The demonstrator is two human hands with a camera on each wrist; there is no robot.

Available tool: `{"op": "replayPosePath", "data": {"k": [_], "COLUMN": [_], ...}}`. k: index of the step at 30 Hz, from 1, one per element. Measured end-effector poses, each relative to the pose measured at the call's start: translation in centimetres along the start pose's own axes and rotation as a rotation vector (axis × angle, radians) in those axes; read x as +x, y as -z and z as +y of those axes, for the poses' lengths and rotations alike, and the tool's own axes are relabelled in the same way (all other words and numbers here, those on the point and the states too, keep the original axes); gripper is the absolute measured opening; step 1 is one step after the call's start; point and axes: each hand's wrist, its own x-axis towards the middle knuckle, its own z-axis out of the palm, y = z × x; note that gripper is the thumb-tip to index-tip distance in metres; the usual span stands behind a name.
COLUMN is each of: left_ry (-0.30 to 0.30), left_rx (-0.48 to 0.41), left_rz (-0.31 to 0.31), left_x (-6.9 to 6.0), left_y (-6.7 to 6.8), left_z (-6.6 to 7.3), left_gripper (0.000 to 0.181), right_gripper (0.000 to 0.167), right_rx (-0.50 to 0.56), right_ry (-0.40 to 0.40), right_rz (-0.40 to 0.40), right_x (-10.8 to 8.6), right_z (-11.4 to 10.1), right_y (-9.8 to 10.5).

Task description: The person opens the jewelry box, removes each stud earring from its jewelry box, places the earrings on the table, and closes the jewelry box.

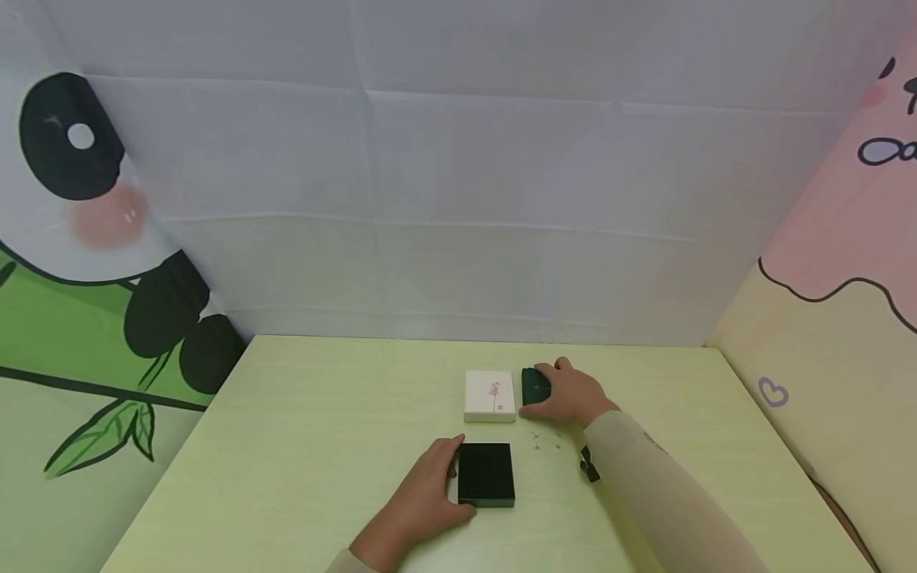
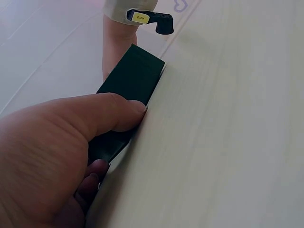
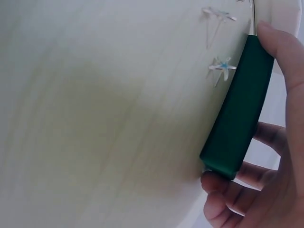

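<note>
In the head view my left hand grips a dark square box by its left side, thumb at the near corner and fingertips at the far one. Its top looks black; the left wrist view shows a dark green side under the thumb. My right hand holds a green box lid farther back, thumb at one end and fingers at the other. Beside that lid, on its left, sits a white box with a pink flower. Small star-shaped earrings lie on the table near the lid.
The pale wooden table meets a white creased cloth at the back. Cartoon-printed panels stand at left and right. A black strap device is worn on my right wrist.
</note>
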Motion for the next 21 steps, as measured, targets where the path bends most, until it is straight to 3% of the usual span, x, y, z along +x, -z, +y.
{"op": "replayPosePath", "data": {"k": [12,21], "left_ry": [0.016,-0.005], "left_rx": [0.004,0.009], "left_rz": [-0.011,-0.005], "left_x": [0.0,0.0], "left_y": [-0.1,-0.1], "left_z": [-0.2,-0.4], "left_gripper": [0.099,0.099], "right_gripper": [0.104,0.103], "right_rx": [-0.009,0.101], "right_ry": [0.005,-0.032], "right_rz": [0.024,0.068], "right_x": [-0.2,-1.2], "right_z": [-0.2,-0.2], "right_y": [0.2,0.9]}}
